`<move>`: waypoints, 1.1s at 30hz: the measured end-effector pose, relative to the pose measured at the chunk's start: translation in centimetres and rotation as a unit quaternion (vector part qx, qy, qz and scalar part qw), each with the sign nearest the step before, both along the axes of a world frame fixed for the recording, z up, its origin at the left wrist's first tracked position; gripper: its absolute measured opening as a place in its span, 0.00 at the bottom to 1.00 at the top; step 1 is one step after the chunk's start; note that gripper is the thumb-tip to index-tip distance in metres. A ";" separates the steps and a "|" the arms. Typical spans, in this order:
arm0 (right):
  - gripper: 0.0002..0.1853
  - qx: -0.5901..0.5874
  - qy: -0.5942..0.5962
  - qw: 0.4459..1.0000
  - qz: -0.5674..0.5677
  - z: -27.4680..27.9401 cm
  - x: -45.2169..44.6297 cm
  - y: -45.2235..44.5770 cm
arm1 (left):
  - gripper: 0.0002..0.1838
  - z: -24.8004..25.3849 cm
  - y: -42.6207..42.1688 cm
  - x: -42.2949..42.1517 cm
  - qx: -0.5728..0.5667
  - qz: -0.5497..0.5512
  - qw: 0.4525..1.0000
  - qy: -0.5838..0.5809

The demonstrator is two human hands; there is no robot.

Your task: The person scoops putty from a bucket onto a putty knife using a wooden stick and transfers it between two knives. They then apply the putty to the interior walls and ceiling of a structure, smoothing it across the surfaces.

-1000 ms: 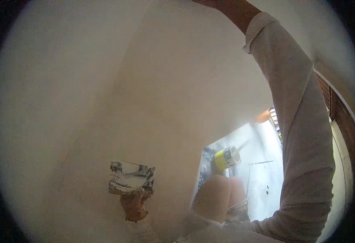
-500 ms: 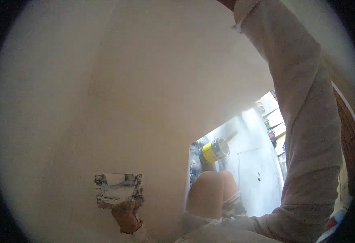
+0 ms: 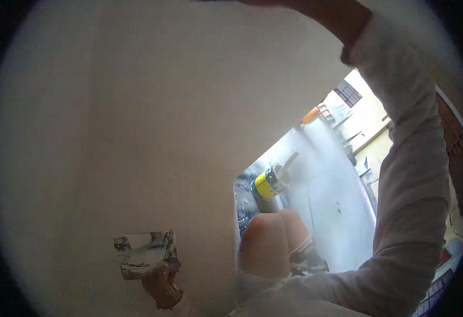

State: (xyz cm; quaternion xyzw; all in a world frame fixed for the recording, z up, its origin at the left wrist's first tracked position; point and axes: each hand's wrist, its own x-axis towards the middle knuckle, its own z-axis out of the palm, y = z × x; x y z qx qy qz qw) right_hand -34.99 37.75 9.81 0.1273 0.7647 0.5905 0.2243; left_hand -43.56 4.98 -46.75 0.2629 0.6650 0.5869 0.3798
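Note:
At the lower left my left hand is closed round the lower edge of a wide putty knife. Its flat, squarish blade is smeared with white and dark compound; the handle is hidden in the hand. My right arm, in a pale long sleeve, reaches up along the right side. Only part of my right hand shows, cut off by the top edge of the view, beside a thin dark sliver too small to name. A broad, smooth pale wall surface lies behind both hands.
Below the surface's edge, a yellow-banded bucket with a pale stick in it stands on the whitish floor, near my bare knees. Farther back are an orange object and a barred window.
My right arm has shifted so the forearm and part of the hand now show at the top. The left hand and putty knife sit slightly farther left and lower; more background shows.

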 end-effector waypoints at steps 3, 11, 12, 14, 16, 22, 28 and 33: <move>0.12 0.127 -0.067 0.949 -0.281 -0.8 0.8 -5.5 | 0.12 1.4 0.0 -1.0 0.244 -0.087 0.873 0.414; 0.11 0.056 -0.029 0.995 -0.072 -1.6 16.5 -9.8 | 0.08 3.4 0.8 -2.9 0.238 -0.223 0.840 0.434; 0.15 0.082 -0.030 0.991 -0.103 -2.0 19.0 -10.4 | 0.08 3.8 0.8 -3.0 0.224 -0.236 0.833 0.448; 0.20 0.109 -0.028 0.984 -0.139 -2.6 23.5 -11.7 | 0.08 4.0 0.7 -3.2 0.212 -0.251 0.822 0.464; 0.21 0.111 0.002 0.978 -0.175 -2.9 28.1 -13.1 | 0.16 3.7 0.8 -4.0 -0.016 -0.340 0.803 0.489; 0.18 0.135 0.034 0.964 -0.226 -2.9 30.7 -18.0 | 0.20 5.4 0.7 -1.6 -0.069 -0.142 0.974 -0.164; 0.17 0.071 0.143 0.984 -0.079 -3.1 23.7 -18.0 | 0.17 4.7 1.0 -1.1 -0.011 -0.169 0.985 0.016; 0.18 0.034 0.094 0.985 0.140 -4.5 10.5 -11.5 | 0.13 6.2 1.6 -0.3 -0.010 -0.179 0.978 0.103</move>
